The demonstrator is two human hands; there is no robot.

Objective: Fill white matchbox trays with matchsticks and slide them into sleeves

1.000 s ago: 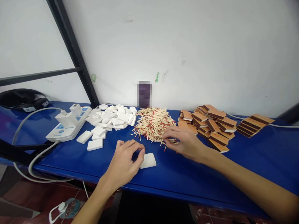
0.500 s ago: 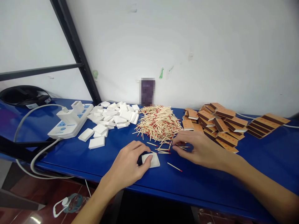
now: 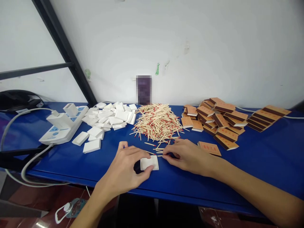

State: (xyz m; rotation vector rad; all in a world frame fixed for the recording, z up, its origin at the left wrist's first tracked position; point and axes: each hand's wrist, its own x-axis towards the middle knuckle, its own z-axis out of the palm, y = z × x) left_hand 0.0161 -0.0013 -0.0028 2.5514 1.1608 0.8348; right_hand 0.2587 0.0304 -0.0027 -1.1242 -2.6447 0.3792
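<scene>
My left hand point(image 3: 129, 167) grips a small white matchbox tray point(image 3: 149, 162), thumb at the near side and fingertips at the far side. The tray lies open side up near the table's front. Just right of it, my right hand point(image 3: 182, 155) is closed in a pinch, palm down, its fingertips at the end of a match point(image 3: 160, 155); how many matches it holds is hidden. Several loose matches point(image 3: 150, 144) lie between the hands and a large heap of red-tipped matches point(image 3: 158, 122) behind them.
White trays point(image 3: 106, 117) are piled at the left, beside a power strip point(image 3: 64, 129) with chargers and cables. Brown matchbox sleeves point(image 3: 219, 118) are heaped at the right, and one sleeve point(image 3: 209, 148) lies by my right wrist. A dark pixelated object point(image 3: 143, 90) leans on the wall.
My right hand has moved left, closer to the tray. The single match in front of it no longer shows. A sleeve formerly behind my right arm is visible. The view has shifted slightly.
</scene>
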